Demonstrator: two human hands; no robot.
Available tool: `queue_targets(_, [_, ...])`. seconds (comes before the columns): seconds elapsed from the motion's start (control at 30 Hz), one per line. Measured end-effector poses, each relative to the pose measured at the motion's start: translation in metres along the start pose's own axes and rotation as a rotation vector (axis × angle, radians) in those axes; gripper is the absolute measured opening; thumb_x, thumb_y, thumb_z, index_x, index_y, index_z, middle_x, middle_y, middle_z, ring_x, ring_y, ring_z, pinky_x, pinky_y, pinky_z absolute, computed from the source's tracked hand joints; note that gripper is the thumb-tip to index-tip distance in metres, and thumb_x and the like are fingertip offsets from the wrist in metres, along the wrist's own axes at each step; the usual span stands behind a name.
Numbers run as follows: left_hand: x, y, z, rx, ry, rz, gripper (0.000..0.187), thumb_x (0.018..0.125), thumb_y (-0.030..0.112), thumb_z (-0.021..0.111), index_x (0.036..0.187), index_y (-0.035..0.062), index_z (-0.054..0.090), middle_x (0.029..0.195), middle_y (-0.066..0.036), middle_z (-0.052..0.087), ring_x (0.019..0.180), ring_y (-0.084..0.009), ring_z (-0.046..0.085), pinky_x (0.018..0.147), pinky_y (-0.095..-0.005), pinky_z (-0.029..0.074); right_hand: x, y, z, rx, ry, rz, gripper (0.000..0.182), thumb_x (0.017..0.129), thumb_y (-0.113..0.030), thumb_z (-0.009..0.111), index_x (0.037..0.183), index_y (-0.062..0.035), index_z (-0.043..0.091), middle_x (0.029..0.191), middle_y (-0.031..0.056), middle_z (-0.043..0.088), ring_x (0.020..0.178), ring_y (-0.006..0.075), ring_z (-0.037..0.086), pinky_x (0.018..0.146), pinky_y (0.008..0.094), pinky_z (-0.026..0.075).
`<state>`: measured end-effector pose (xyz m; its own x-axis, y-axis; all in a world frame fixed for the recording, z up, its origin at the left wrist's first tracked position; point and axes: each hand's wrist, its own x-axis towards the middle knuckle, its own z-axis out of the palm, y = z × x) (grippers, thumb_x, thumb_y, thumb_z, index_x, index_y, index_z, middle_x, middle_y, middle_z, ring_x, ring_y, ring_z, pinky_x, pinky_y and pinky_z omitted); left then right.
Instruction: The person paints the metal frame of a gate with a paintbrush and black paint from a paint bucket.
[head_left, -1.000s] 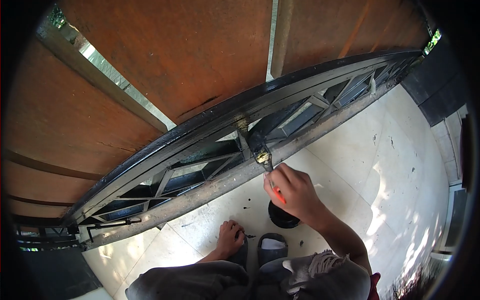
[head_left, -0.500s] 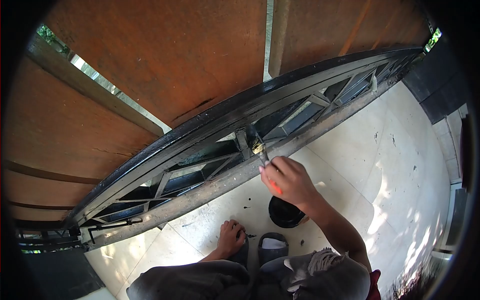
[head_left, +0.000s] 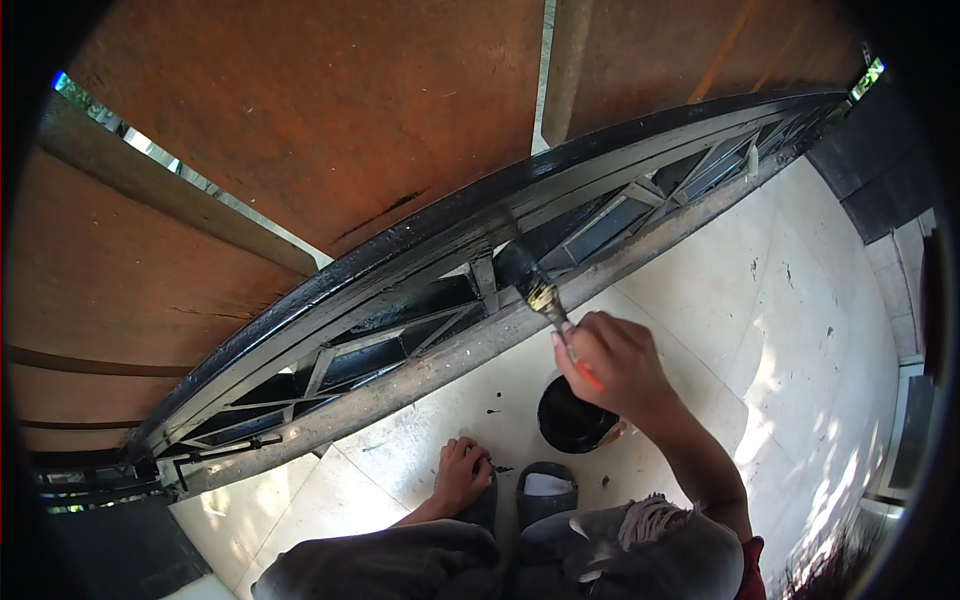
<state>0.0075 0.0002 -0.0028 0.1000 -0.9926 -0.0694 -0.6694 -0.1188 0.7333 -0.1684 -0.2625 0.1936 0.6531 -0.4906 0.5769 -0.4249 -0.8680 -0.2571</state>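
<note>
My right hand is closed round the handle of a paintbrush with red on its handle. Its dark, wet-looking bristles overlap the lower metal frame of the gate, just right of a short upright bar. Below that hand, on the floor, stands a round black container with dark contents, partly hidden by the hand. My left hand hangs low beside my slippers, its fingers loosely bent and nothing visible in them.
Brown panels with narrow gaps rise behind the curved black rail. A rough sill runs under the frame. Dark spots mark the pale tiled floor. At the left end sits a bolt-like metal rod.
My right hand and the paintbrush have moved a little right and down, and more of the dark bristles shows. My left hand has stayed in place.
</note>
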Motion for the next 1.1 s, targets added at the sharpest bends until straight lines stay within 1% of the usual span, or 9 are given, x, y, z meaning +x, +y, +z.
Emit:
queue_targets(0.17, [0.0,0.003,-0.003,-0.017,0.01,-0.01,0.009,0.081,0.008,0.067,0.089,0.0089,0.069,0.1,-0.01,0.058,0.095,-0.032,0.055,0.084,-0.0456,0.042,0.006,0.023,-0.019,-0.207,0.358,0.043,0.026,0.075,0.006,0.078,0.087,-0.0009,0.057,0.063,0.0087,0.055,0.046,0.0229,0.054,0.041,0.0329,0.042])
queue_targets(0.27, [0.001,0.003,-0.002,-0.014,0.018,-0.003,0.009,0.081,0.008,0.067,0.089,0.0086,0.069,0.101,-0.01,0.057,0.095,-0.0321,0.055,0.085,-0.0458,0.042,-0.017,0.009,0.01,0.12,0.042,-0.017,0.025,0.078,-0.001,0.079,0.085,-0.0052,0.055,0.067,0.0049,0.057,0.05,0.0209,0.057,0.045,0.0314,0.045])
queue_targets(0.37, [0.001,0.002,-0.001,-0.001,0.002,0.003,0.01,0.081,0.008,0.067,0.09,0.0083,0.069,0.101,-0.01,0.057,0.095,-0.0322,0.055,0.085,-0.0459,0.042,-0.018,0.006,0.009,0.015,-0.092,-0.091,0.025,0.079,-0.005,0.079,0.085,-0.0067,0.055,0.07,0.003,0.058,0.051,0.0198,0.057,0.047,0.0304,0.046])
queue_targets(0.53, [-0.001,0.0,-0.001,-0.003,0.013,-0.007,0.01,0.081,0.008,0.067,0.09,0.0081,0.069,0.1,-0.01,0.057,0.094,-0.0319,0.054,0.085,-0.0455,0.042,0.005,0.029,-0.023,-0.324,0.323,0.029,0.027,0.076,0.002,0.081,0.081,-0.0037,0.055,0.066,0.0089,0.055,0.049,0.0234,0.054,0.044,0.0311,0.041])
queue_targets(0.57, [0.0,0.0,0.001,-0.007,0.015,-0.006,0.01,0.081,0.008,0.067,0.09,0.0081,0.069,0.1,-0.01,0.057,0.094,-0.0319,0.054,0.085,-0.0455,0.042,0.008,0.022,-0.019,-0.349,0.315,-0.027,0.024,0.079,0.0,0.078,0.087,-0.0019,0.056,0.063,0.0066,0.054,0.044,0.0209,0.051,0.04,0.0306,0.04])
queue_targets(0.73, [-0.001,-0.001,0.0,-0.028,-0.009,-0.03,0.009,0.081,0.007,0.067,0.09,0.0076,0.07,0.1,-0.011,0.057,0.094,-0.0318,0.054,0.084,-0.0455,0.042,-0.005,-0.005,0.004,-0.271,0.192,-0.045,0.019,0.081,-0.004,0.074,0.076,-0.007,0.056,0.063,0.0024,0.048,0.044,0.0132,0.048,0.041,0.0259,0.038])
queue_targets(0.87, [-0.001,0.002,0.0,-0.013,-0.038,-0.015,0.01,0.081,0.007,0.066,0.091,0.0071,0.07,0.101,-0.011,0.057,0.096,-0.0326,0.054,0.085,-0.0456,0.042,0.031,0.024,0.001,-0.552,0.179,-0.095,0.021,0.09,-0.009,0.066,0.074,-0.0134,0.052,0.068,-0.0012,0.045,0.046,0.0075,0.048,0.042,0.0248,0.039])
queue_targets(1.0, [0.001,0.002,0.001,0.004,-0.023,0.001,0.011,0.081,0.004,0.065,0.091,0.0046,0.069,0.102,-0.014,0.057,0.098,-0.0336,0.054,0.087,-0.045,0.042,0.031,-0.003,-0.02,-0.734,0.093,-0.081,0.017,0.086,-0.004,0.065,0.076,-0.0141,0.055,0.061,-0.0032,0.038,0.042,0.0057,0.042,0.046,0.023,0.033])
queue_targets(1.1, [-0.001,-0.002,0.001,0.0,-0.047,0.0,0.01,0.081,0.003,0.064,0.091,0.0041,0.069,0.103,-0.014,0.057,0.098,-0.0339,0.053,0.088,-0.0449,0.042,0.041,0.011,-0.007,-0.797,0.143,-0.158,0.027,0.085,-0.01,0.064,0.068,-0.0146,0.044,0.051,-0.0066,0.035,0.04,0.0029,0.037,0.039,0.0211,0.027])
